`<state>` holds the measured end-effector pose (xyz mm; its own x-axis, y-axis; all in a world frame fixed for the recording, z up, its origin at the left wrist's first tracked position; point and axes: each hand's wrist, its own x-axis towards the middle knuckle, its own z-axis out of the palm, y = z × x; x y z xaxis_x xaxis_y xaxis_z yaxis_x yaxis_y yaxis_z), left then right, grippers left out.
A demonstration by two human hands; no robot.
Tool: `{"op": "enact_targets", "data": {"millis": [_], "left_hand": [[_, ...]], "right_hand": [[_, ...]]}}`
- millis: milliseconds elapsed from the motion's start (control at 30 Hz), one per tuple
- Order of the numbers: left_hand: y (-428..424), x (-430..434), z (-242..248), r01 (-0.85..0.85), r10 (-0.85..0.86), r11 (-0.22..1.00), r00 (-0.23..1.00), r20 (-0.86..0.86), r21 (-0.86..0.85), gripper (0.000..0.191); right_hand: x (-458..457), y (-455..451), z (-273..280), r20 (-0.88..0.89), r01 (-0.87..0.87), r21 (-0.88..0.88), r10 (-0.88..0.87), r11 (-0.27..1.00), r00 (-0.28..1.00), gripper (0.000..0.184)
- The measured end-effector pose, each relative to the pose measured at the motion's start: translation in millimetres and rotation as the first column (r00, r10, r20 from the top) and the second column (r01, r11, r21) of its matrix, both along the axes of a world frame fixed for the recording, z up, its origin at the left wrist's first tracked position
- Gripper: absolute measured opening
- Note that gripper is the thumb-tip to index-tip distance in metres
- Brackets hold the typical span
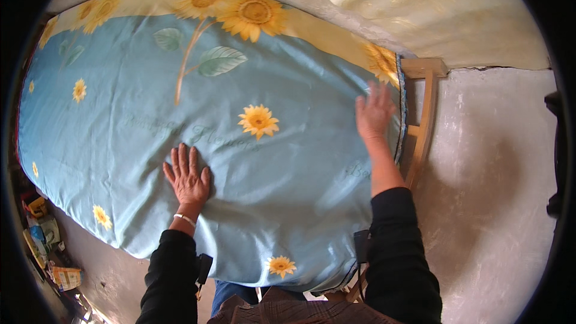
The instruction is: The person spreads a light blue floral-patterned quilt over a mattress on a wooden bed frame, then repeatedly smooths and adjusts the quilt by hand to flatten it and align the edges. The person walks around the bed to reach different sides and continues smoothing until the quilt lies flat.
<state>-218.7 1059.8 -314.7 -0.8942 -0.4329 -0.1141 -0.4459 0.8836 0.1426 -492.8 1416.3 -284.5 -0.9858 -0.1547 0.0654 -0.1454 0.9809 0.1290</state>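
A blue cloth with a sunflower print and a yellow border (292, 180) lies spread over a bed in front of me. My left hand (189, 182) rests palm down on it, fingers apart, just below a line of printed lettering. Over the right end of the cloth is my right hand (375, 110), blurred, its fingers apart and nothing in them; whether it touches the fabric I cannot tell. Shallow wrinkles run through the cloth around the left hand. Its right edge (399, 112) shows a dark seam beside the right hand.
A wooden bed frame end (425, 130) sticks out past the cloth on the right, above a grey floor (477, 198). Pale patterned fabric (441, 13) covers the wall at the top right. Assorted packages (47, 234) crowd the lower left beside the bed.
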Motion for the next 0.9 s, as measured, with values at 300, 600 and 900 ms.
{"op": "enact_targets", "data": {"millis": [300, 600, 900], "left_hand": [[-4.1, 3.7, -9.8, 0.029, -0.029, 0.999, 1.000, 0.003, -0.029, 0.060], [-3.2, 0.7, 6.3, -0.018, 0.019, 0.998, 1.000, -0.016, 0.062, 0.057], [-6.6, 10.9, 3.1, -0.001, 0.013, 0.994, 0.994, -0.112, 0.113, 0.058]], "right_hand": [[-4.1, 29.1, -62.8, -0.172, -0.097, -0.141, 0.073, 0.985, 0.982, 0.048], [14.6, -34.8, 5.8, -0.074, -0.050, -0.151, 0.040, 0.987, 0.996, 0.045], [238.2, -207.9, -19.7, -0.027, -0.424, -0.232, 0.430, 0.875, 0.902, 0.049]]}}
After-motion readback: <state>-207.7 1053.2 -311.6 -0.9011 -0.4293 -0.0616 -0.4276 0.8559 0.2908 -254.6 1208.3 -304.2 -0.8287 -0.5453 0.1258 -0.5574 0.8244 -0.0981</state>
